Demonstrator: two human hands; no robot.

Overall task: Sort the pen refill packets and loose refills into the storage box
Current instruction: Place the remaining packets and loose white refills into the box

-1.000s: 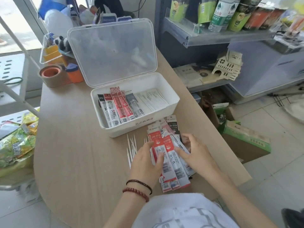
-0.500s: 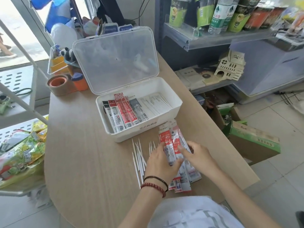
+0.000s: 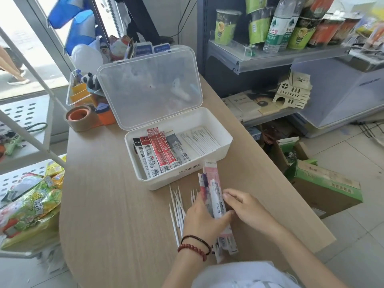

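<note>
The packets (image 3: 212,192), lying fanned flat on the tabletop (image 3: 108,204) a second ago, now stand bunched on edge at the storage box's (image 3: 187,169) six o'clock, clamped between left hand (image 3: 204,220) and right hand (image 3: 245,208), seemingly ready for boxing.

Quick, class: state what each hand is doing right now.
Left hand: closed around the packets, gripping them upright.
Right hand: fingers on the packets' right side, steadying them.
</note>
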